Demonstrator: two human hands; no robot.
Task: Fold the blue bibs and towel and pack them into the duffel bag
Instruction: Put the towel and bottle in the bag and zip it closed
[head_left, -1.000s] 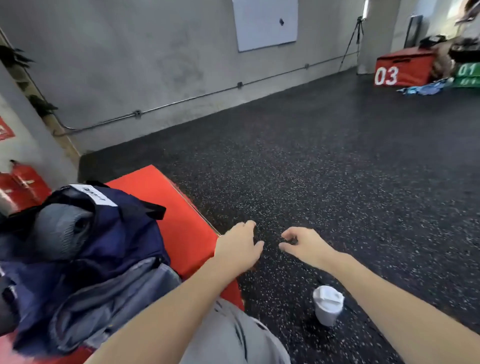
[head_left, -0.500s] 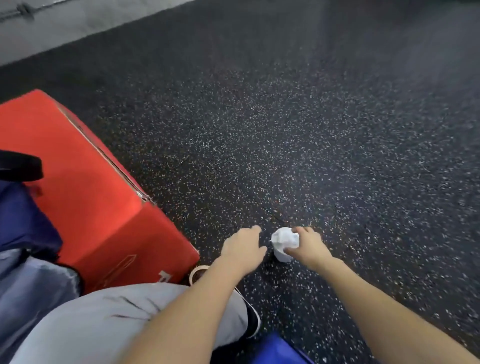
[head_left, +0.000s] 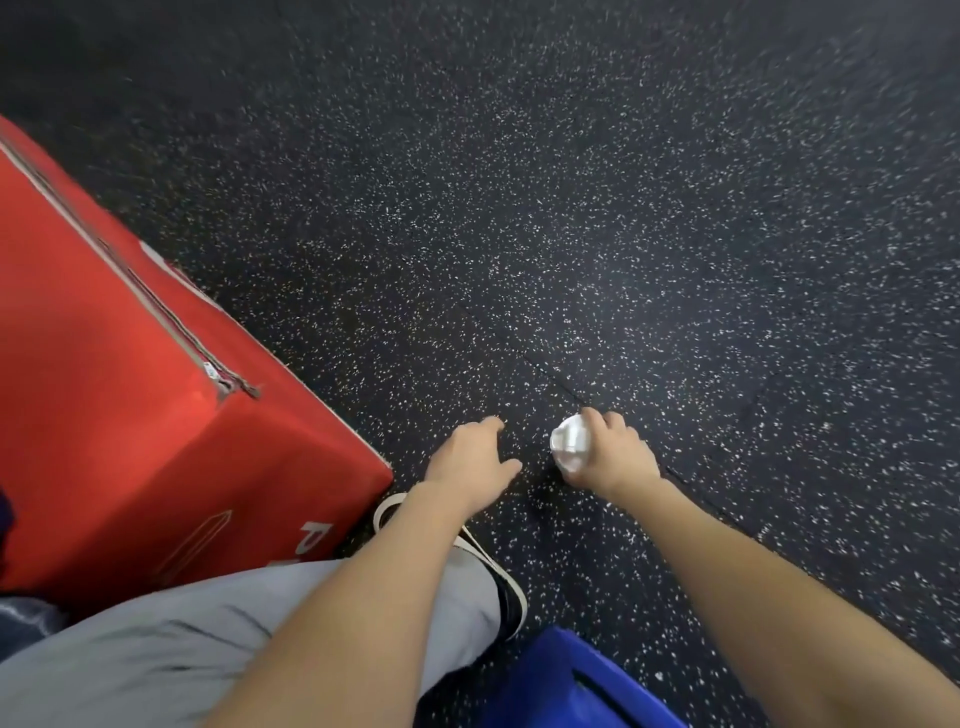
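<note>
Nearest, a glossy blue fabric item (head_left: 576, 680), possibly a bib, is lying by the grey trouser leg (head_left: 218, 644). Beyond, the left hand (head_left: 470, 460) is hovering with loose, empty fingers while the right hand (head_left: 610, 457) is gripping a white lidded cup (head_left: 570, 441) over speckled rubber floor (head_left: 623, 208), a padded red box (head_left: 130, 395) sitting leftward.

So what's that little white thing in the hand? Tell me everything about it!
It is a small white cup with a white lid, which looks like plastic. The right hand has its fingers curled round it from the right, so only the lid and a bit of the side show. It sits low over the dark speckled floor; whether it touches the floor cannot be told. The left hand is close beside it but not touching. The picture is blurry, so any print is unreadable.
</note>
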